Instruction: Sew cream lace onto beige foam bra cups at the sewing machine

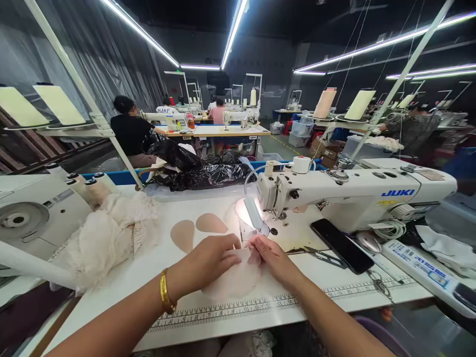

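Between my two hands is a piece of sheer pale pink fabric (238,280), spread over the table just in front of the sewing machine (357,191). My left hand (215,260) pinches its upper edge between thumb and fingers. At the fabric's right corner my right hand (271,255) is closed on a gathered part. The machine's lit needle area lies right beyond my fingertips; the needle itself is hard to make out. Two beige teardrop-shaped pads, a left pad (182,235) and a right pad (210,223), lie flat beyond my left hand.
A heap of cream lace fabric (115,228) and thread cones (100,186) sit at left. Right of my hands lie thread snips (323,256), a black phone (342,246) and a long box (427,272). A black plastic bag (211,173) rests behind the table. A printed ruler (230,308) runs along the front edge.
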`<state>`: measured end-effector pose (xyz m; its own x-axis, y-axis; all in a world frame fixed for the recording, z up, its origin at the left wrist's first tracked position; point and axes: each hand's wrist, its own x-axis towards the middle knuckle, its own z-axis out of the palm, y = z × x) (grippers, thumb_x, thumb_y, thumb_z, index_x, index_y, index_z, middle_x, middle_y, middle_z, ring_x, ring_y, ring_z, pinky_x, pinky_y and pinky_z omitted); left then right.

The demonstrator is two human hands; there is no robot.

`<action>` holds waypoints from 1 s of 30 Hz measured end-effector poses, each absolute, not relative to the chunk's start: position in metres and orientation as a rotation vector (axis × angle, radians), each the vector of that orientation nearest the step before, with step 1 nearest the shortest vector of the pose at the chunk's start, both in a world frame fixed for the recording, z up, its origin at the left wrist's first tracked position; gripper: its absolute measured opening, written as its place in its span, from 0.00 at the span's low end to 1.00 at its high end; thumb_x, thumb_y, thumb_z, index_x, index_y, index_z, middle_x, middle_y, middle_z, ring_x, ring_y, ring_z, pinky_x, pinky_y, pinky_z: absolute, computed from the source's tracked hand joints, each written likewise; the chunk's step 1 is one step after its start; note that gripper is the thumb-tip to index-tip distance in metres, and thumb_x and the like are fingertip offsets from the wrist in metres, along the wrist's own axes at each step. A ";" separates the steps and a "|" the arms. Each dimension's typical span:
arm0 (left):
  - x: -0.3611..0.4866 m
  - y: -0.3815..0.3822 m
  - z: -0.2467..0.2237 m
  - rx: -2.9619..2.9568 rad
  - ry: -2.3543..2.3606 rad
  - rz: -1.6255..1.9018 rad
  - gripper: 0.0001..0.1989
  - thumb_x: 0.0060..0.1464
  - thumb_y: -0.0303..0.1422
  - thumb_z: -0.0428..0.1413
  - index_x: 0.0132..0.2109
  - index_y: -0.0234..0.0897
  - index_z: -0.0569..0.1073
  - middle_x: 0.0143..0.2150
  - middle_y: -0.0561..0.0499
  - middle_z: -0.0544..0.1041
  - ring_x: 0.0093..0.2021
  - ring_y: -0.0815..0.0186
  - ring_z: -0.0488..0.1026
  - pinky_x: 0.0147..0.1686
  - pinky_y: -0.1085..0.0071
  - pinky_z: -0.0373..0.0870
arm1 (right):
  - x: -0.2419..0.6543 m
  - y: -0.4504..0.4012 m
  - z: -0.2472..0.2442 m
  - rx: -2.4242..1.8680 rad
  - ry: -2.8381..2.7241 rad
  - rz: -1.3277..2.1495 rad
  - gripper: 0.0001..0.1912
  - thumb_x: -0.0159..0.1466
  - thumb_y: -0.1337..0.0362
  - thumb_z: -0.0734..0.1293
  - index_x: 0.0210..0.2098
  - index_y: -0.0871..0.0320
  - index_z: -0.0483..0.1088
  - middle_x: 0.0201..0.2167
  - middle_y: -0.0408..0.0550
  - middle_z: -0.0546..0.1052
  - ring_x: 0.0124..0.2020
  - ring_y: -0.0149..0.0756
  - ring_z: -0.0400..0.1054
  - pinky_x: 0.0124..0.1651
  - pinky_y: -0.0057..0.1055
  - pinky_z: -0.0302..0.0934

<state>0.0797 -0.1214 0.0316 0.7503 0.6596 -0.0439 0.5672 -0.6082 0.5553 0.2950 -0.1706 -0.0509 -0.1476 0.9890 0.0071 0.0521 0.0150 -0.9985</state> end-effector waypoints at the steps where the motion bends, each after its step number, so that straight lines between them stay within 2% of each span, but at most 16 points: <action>1: 0.085 -0.122 0.029 2.375 0.979 0.202 0.07 0.64 0.36 0.55 0.46 0.40 0.72 0.37 0.51 0.79 0.38 0.58 0.75 0.37 0.65 0.66 | 0.295 -0.172 -0.051 -1.149 -1.376 1.281 0.26 0.72 0.39 0.60 0.40 0.55 0.71 0.32 0.43 0.74 0.33 0.36 0.63 0.40 0.33 0.58; 3: 0.091 -0.120 0.026 2.351 1.028 0.246 0.11 0.63 0.39 0.55 0.48 0.39 0.70 0.38 0.50 0.78 0.38 0.57 0.74 0.36 0.64 0.66 | 0.294 -0.175 -0.050 -1.150 -1.411 1.235 0.21 0.70 0.43 0.66 0.39 0.55 0.72 0.30 0.41 0.71 0.33 0.34 0.62 0.38 0.31 0.56; 5: 0.091 -0.115 0.026 2.331 0.930 0.318 0.18 0.60 0.40 0.58 0.54 0.39 0.67 0.50 0.45 0.77 0.48 0.54 0.74 0.44 0.61 0.69 | 0.293 -0.177 -0.047 -1.172 -1.476 1.154 0.15 0.69 0.49 0.69 0.38 0.55 0.73 0.29 0.39 0.68 0.32 0.33 0.60 0.36 0.30 0.55; 7: 0.090 -0.108 0.030 2.264 0.741 0.275 0.29 0.55 0.39 0.62 0.61 0.42 0.64 0.60 0.44 0.71 0.57 0.53 0.70 0.52 0.61 0.68 | 0.293 -0.180 -0.041 -1.174 -1.566 1.073 0.10 0.70 0.56 0.68 0.37 0.55 0.74 0.28 0.39 0.68 0.32 0.33 0.61 0.37 0.30 0.55; 8: 0.088 -0.105 0.032 2.209 0.653 0.188 0.30 0.53 0.39 0.63 0.61 0.43 0.64 0.60 0.45 0.72 0.57 0.53 0.70 0.52 0.62 0.68 | 0.293 -0.182 -0.037 -1.163 -1.620 1.031 0.08 0.71 0.58 0.68 0.37 0.54 0.74 0.28 0.39 0.69 0.32 0.33 0.62 0.37 0.30 0.56; 9: 0.087 -0.101 0.034 2.152 0.596 0.082 0.27 0.53 0.40 0.63 0.58 0.43 0.66 0.55 0.48 0.74 0.53 0.55 0.72 0.48 0.65 0.68 | 0.293 -0.184 -0.032 -1.147 -1.674 0.964 0.06 0.71 0.61 0.67 0.38 0.54 0.75 0.28 0.39 0.70 0.31 0.33 0.63 0.37 0.30 0.57; 12: 0.082 -0.092 0.038 2.111 0.653 -0.001 0.11 0.56 0.40 0.59 0.41 0.40 0.70 0.37 0.54 0.73 0.37 0.63 0.71 0.34 0.70 0.64 | 0.294 -0.188 -0.018 -1.071 -1.744 0.557 0.04 0.72 0.65 0.66 0.41 0.53 0.73 0.31 0.42 0.74 0.32 0.34 0.67 0.37 0.31 0.60; 15: 0.073 -0.088 0.035 2.331 0.856 0.391 0.07 0.57 0.35 0.56 0.34 0.40 0.65 0.31 0.56 0.70 0.30 0.66 0.66 0.29 0.71 0.59 | 0.292 -0.189 -0.012 -0.988 -1.749 0.148 0.07 0.72 0.70 0.63 0.45 0.52 0.70 0.36 0.46 0.78 0.37 0.38 0.71 0.41 0.35 0.65; 18: 0.064 -0.091 0.027 2.771 0.821 0.801 0.08 0.60 0.27 0.50 0.31 0.40 0.63 0.26 0.55 0.69 0.26 0.65 0.63 0.29 0.68 0.57 | 0.294 -0.182 -0.021 -0.967 -1.816 0.022 0.12 0.72 0.73 0.61 0.47 0.52 0.70 0.41 0.50 0.79 0.42 0.40 0.73 0.44 0.36 0.69; 20: 0.062 -0.098 0.021 3.010 0.697 0.746 0.10 0.62 0.27 0.51 0.31 0.40 0.65 0.27 0.53 0.71 0.27 0.64 0.65 0.31 0.66 0.60 | 0.301 -0.173 -0.034 -1.042 -1.965 0.019 0.13 0.72 0.74 0.58 0.45 0.53 0.72 0.42 0.51 0.79 0.42 0.40 0.73 0.43 0.36 0.69; 23: 0.072 -0.107 0.012 3.082 0.531 0.310 0.13 0.61 0.33 0.61 0.31 0.39 0.66 0.30 0.53 0.75 0.30 0.62 0.70 0.32 0.66 0.63 | 0.321 -0.157 -0.053 -1.174 -2.211 0.089 0.15 0.72 0.71 0.58 0.40 0.52 0.74 0.38 0.46 0.79 0.38 0.39 0.72 0.40 0.33 0.67; 24: 0.079 -0.108 0.008 3.087 0.472 0.240 0.13 0.60 0.32 0.62 0.31 0.39 0.66 0.31 0.53 0.76 0.31 0.62 0.71 0.33 0.66 0.64 | 0.328 -0.152 -0.057 -1.185 -2.253 0.120 0.14 0.72 0.70 0.58 0.40 0.51 0.74 0.37 0.45 0.79 0.38 0.38 0.72 0.39 0.32 0.67; 26: 0.095 -0.104 -0.001 3.126 0.372 0.254 0.09 0.61 0.23 0.58 0.33 0.38 0.68 0.35 0.52 0.77 0.34 0.62 0.72 0.36 0.65 0.65 | 0.342 -0.143 -0.063 -1.164 -2.305 0.155 0.13 0.72 0.69 0.59 0.41 0.51 0.75 0.36 0.45 0.79 0.38 0.37 0.71 0.39 0.30 0.67; 28: 0.110 -0.093 -0.013 3.172 0.343 0.325 0.11 0.56 0.15 0.52 0.36 0.37 0.70 0.36 0.51 0.76 0.35 0.62 0.71 0.37 0.65 0.65 | 0.352 -0.137 -0.065 -1.112 -2.367 0.145 0.15 0.73 0.70 0.58 0.42 0.52 0.75 0.38 0.46 0.79 0.40 0.37 0.71 0.40 0.30 0.67; 30: 0.120 -0.081 -0.027 3.192 0.378 0.349 0.12 0.52 0.14 0.51 0.34 0.37 0.69 0.34 0.51 0.74 0.32 0.62 0.67 0.33 0.65 0.62 | 0.358 -0.134 -0.065 -1.052 -2.388 0.090 0.17 0.73 0.73 0.57 0.44 0.52 0.75 0.41 0.48 0.80 0.43 0.38 0.70 0.41 0.32 0.67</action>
<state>0.1198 -0.0807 -0.0267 0.9494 0.2207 0.2236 0.2406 -0.9684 -0.0655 0.3577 -0.1345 -0.0654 -0.5605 0.7037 0.4367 0.6687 0.6956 -0.2626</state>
